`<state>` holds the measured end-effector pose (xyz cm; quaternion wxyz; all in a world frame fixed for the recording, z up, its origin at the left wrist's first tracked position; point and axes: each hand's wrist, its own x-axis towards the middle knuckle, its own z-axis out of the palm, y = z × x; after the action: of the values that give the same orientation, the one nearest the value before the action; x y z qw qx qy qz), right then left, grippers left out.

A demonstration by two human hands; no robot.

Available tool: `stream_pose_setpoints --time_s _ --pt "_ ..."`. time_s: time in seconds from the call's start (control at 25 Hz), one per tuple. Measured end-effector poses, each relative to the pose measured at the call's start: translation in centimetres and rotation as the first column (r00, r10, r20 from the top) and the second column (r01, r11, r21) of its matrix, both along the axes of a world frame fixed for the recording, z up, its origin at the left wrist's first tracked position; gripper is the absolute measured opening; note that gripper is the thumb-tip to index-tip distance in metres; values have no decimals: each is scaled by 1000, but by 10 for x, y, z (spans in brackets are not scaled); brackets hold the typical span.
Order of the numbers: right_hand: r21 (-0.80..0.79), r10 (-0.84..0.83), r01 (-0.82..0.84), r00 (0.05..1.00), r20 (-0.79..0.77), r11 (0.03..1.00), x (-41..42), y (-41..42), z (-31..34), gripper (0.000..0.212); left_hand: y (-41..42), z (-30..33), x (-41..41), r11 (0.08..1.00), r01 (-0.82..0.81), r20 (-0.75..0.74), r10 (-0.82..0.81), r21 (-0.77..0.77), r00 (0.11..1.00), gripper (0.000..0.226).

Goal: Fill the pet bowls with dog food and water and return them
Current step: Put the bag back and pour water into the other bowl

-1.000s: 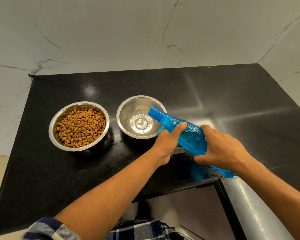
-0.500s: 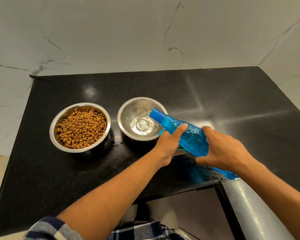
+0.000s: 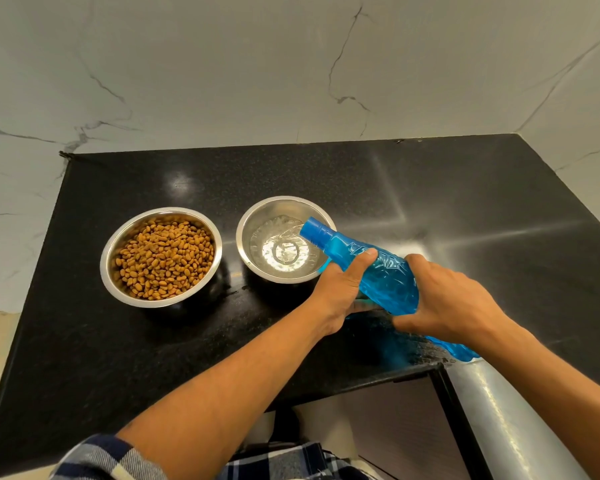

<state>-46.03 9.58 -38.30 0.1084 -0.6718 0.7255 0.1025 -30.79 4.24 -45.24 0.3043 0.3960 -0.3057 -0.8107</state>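
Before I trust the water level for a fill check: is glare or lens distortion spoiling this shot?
Head view: sharp; bright ceiling-light streaks glare across the black counter; reflections sparkle on the water bowl, hiding its exact level; the kibble bowl reads clearly; wide-angle distortion bends the counter edges; the blue bottle casts a bluish tint below.

On the worktop two bowls stand side by side: the kibble bowl at nine o'clock of the water bowl. The bottle lies tilted at four o'clock, its mouth over that bowl's rim.

both hands tilting blue bottle, water bowl
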Motion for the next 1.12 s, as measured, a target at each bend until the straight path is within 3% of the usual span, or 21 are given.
stream_pose_setpoints --time_s 0.48,0.72,1.12 --pt "-2 -10 10 1000 -11 1000 0 -1 1 66 -1 0 -1 1000 -4 1 4 2 1000 38" --pt "6 -13 13 1000 8 1000 0 -1 1 65 -1 4 0 1000 -2 11 2 4 1000 34" --pt "-91 -65 86 975 211 992 4 7 -16 72 -8 16 7 987 44 185 -15 -156 983 28"
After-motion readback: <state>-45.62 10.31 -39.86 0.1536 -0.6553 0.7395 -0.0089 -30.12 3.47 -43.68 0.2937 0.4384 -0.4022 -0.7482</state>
